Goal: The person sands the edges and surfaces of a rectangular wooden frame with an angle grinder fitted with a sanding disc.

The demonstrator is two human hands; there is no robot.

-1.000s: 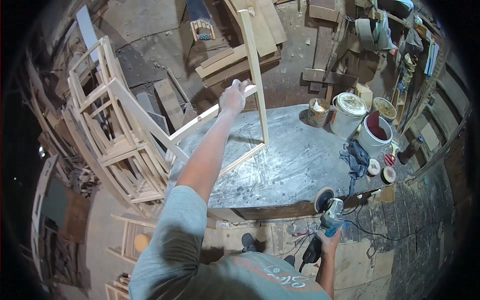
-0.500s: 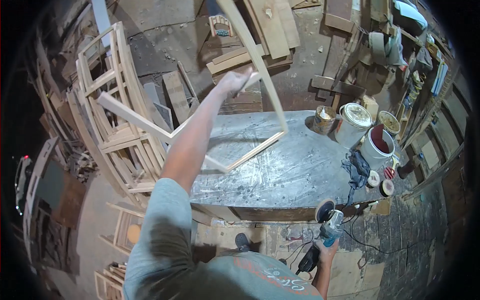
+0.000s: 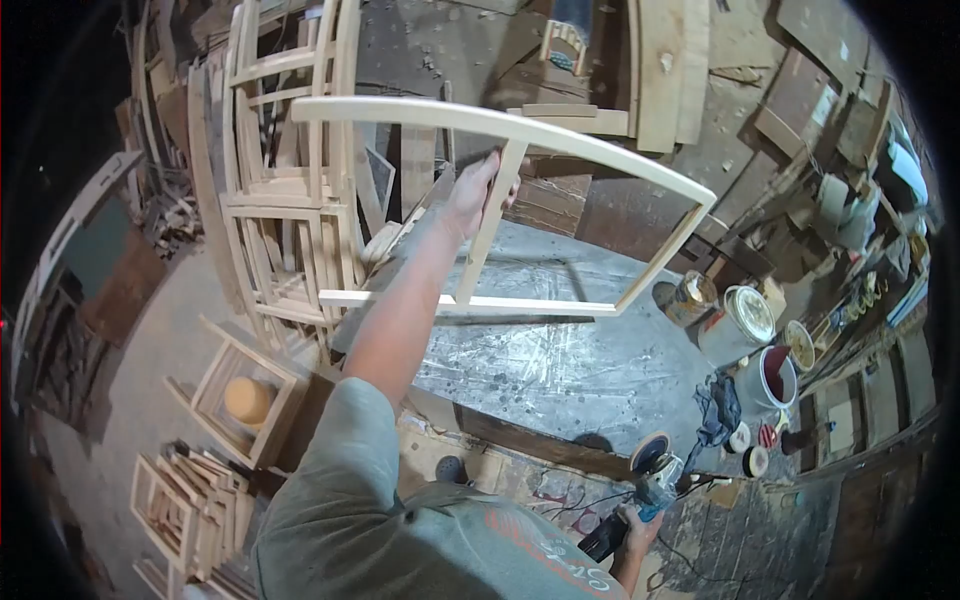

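My left hand (image 3: 472, 198) is closed around the crossbar of a pale wooden chair-like frame (image 3: 486, 245). The frame is held up over the metal-topped workbench (image 3: 520, 380), its long curved rail on the far side and a straight rail nearer me. Low on the right, my right hand (image 3: 633, 530) grips an angle grinder (image 3: 657, 487) by its dark body. The grinder's round disc (image 3: 650, 453) points up, close to the bench's front edge. Part of the frame's near rail is hidden behind my left forearm.
Stacked wooden frames (image 3: 290, 200) stand left of the bench; more frames (image 3: 190, 505) lie on the floor. A lidded white bucket (image 3: 738, 328), an open bucket (image 3: 767, 380), a can (image 3: 691, 297) and a dark cloth (image 3: 717, 408) crowd the bench's right end. A power cord trails beside the grinder.
My left hand has turned the wooden frame, so its curved rail now runs across the far side instead of steeply upward. The view has shifted. The grinder stays in my right hand.
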